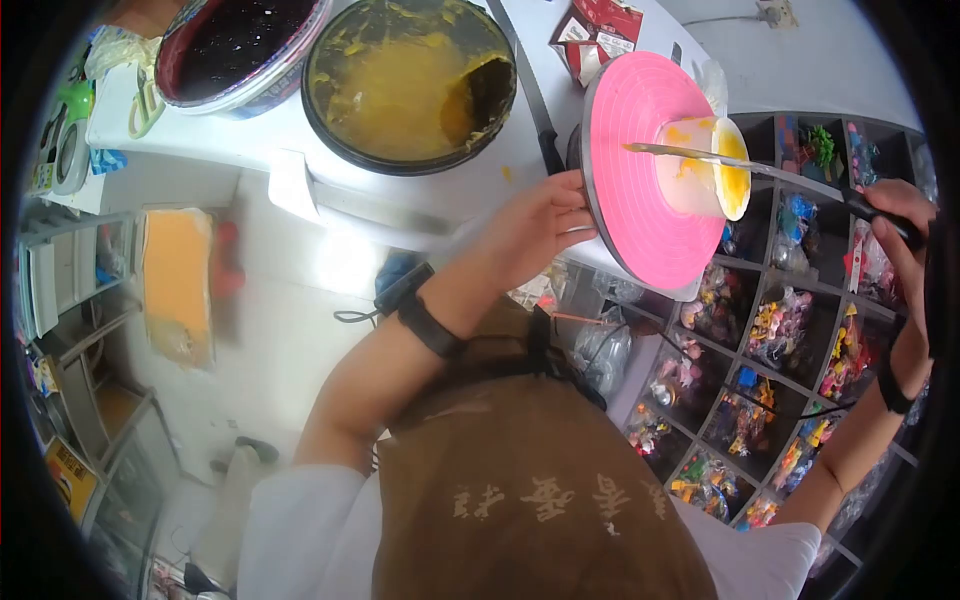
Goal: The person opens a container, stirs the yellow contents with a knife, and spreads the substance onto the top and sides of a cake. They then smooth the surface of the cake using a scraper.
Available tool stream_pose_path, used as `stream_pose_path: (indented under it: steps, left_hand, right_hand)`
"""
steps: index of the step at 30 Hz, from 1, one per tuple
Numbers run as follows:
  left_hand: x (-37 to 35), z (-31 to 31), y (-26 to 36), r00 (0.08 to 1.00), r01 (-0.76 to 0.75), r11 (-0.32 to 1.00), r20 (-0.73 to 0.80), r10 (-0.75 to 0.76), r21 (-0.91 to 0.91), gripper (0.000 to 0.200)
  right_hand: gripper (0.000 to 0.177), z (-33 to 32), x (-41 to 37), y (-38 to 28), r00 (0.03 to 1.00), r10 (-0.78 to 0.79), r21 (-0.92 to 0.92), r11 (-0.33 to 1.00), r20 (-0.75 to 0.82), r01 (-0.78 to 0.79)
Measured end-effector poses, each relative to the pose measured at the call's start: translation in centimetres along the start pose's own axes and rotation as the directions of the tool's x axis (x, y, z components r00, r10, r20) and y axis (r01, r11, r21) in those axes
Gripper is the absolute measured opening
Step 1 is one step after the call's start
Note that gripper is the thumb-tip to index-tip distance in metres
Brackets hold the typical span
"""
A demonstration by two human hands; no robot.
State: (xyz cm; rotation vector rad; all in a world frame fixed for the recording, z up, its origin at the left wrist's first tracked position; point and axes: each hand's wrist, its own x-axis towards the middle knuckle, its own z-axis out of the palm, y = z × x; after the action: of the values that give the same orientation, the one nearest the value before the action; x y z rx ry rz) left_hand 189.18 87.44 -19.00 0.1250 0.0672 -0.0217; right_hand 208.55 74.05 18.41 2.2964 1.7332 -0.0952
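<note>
My right hand (900,215) is wrapped around the black handle of a long icing spatula (790,178). Its metal blade lies across a small white cake (690,195) smeared with yellow cream. That cake stands in the middle of a pink ringed cake turntable (630,150), seen tilted in this view. At the turntable's near left edge, my left hand (550,220) has its fingers on the rim, the fingertips partly hidden behind it.
A tub of yellow cream (330,135) and a bucket of dark red filling (175,90) stand on the white table (255,135). A black-handled knife (545,140) lies beside them, near a torn red box (605,25). Below right, divided bins (740,345) hold small toys.
</note>
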Motion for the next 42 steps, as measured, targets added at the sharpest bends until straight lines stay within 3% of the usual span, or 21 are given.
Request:
stream_pose_path:
  steps: [1, 3, 6, 13, 18, 23, 27, 30, 32, 33, 35, 39, 41, 42]
  left_hand:
    - [0.0, 0.1, 0.1, 1.000, -0.004, 1.000, -0.004, 0.004, 0.004, 0.043]
    - [0.1, 0.1, 0.2, 1.000, -0.010, 1.000, -0.009, 0.010, 0.013, 0.042]
    - [0.2, 0.1, 0.3, 1.000, -0.025, 1.000, -0.014, 0.026, 0.013, 0.041]
    - [0.0, 0.2, 0.2, 0.998, -0.051, 0.998, -0.026, 0.052, 0.022, 0.039]
    - [-0.2, 0.2, 0.2, 0.998, -0.056, 0.998, -0.004, 0.056, 0.020, 0.041]
    - [-0.2, 0.3, 0.3, 0.998, -0.065, 0.998, -0.003, 0.065, 0.027, 0.042]
    - [0.1, -0.3, -0.1, 0.995, -0.073, 0.997, 0.067, 0.074, -0.016, 0.044]
    - [0.0, -1.0, -1.0, 0.997, -0.072, 0.997, -0.013, 0.072, -0.012, 0.046]
    - [-0.5, -1.1, -1.6, 0.998, -0.047, 0.998, -0.041, 0.049, 0.035, 0.048]
    - [-0.7, -1.0, -1.9, 0.998, -0.034, 0.998, -0.053, 0.037, 0.055, 0.049]
    - [-1.3, -1.1, -2.5, 0.998, -0.029, 0.997, -0.047, 0.032, 0.069, 0.052]
    - [-2.1, -0.7, -2.9, 0.999, -0.030, 0.996, -0.036, 0.033, 0.078, 0.058]
    - [-2.5, -0.6, -2.8, 0.999, -0.035, 0.995, -0.029, 0.038, 0.097, 0.060]
    - [-2.7, -0.4, -2.7, 0.999, -0.038, 0.994, -0.024, 0.041, 0.105, 0.061]
  right_hand:
    - [0.019, -0.7, -0.3, -0.7, 0.998, -0.062, -0.049, 0.997, -0.008, 0.062]
    - [0.020, -1.5, 1.0, -4.9, 1.000, -0.011, 0.179, 0.984, 0.011, 0.009]
    - [0.021, -1.0, 1.3, -4.5, 0.947, -0.322, 0.015, 0.947, -0.002, 0.322]
    - [0.018, 0.3, 2.0, -5.7, 0.897, -0.441, -0.141, 0.887, 0.020, 0.439]
    - [0.019, 0.3, 2.0, -5.7, 0.911, -0.403, -0.167, 0.896, 0.086, 0.412]
    - [0.019, -1.8, 1.5, -6.8, 0.926, -0.322, -0.061, 0.939, 0.197, 0.339]
    - [0.022, -4.1, 1.6, -6.4, 0.953, -0.291, 0.052, 0.957, 0.089, 0.287]
    - [0.021, -4.5, 2.8, -8.5, 1.000, -0.019, 0.194, 0.981, -0.001, 0.019]
    - [0.021, -3.7, 4.2, -9.7, 0.974, 0.227, 0.419, 0.884, 0.006, -0.208]
    - [0.020, -2.6, 5.8, -9.6, 0.996, 0.064, 0.349, 0.936, -0.058, -0.040]
    - [0.019, -0.3, 8.9, -9.2, 0.946, -0.269, 0.163, 0.940, -0.179, 0.298]
    - [0.020, 1.0, 13.6, -12.0, 0.993, 0.061, 0.147, 0.986, 0.104, -0.076]
    - [0.020, 0.1, 14.8, -13.7, 0.987, 0.028, 0.266, 0.962, 0.158, -0.070]
    - [0.020, -0.6, 14.5, -15.0, 0.992, -0.095, 0.375, 0.925, 0.088, 0.055]
